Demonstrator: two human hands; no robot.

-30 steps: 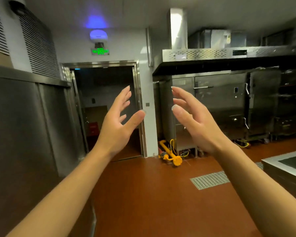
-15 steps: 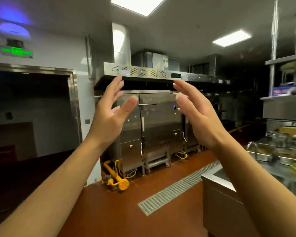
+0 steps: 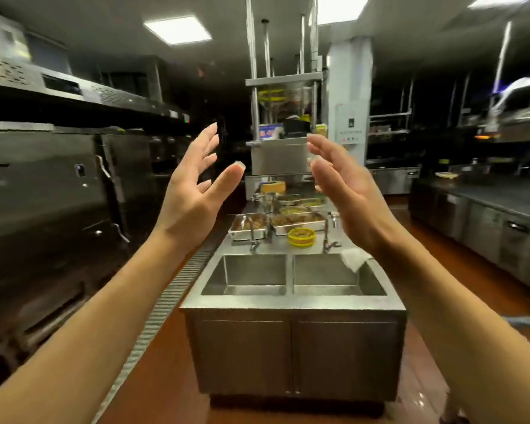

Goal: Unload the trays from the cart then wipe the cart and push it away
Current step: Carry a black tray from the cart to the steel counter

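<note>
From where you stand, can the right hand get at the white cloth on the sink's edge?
Probably yes: the right hand is open, holding nothing, and nothing lies between it and the white cloth on the sink rim.

- I see my left hand (image 3: 193, 194) and my right hand (image 3: 346, 191) held up in the air, palms facing each other, fingers straight and spread, holding nothing.
- Below them is a shiny metal counter with a double sink (image 3: 291, 296).
- A white cloth (image 3: 354, 259) hangs over the right sink's edge.
- Behind the sink sit metal trays (image 3: 248, 229) of brown food and a small yellow basket (image 3: 301, 237).
- A long floor drain (image 3: 162, 304) runs along the left side.
</note>
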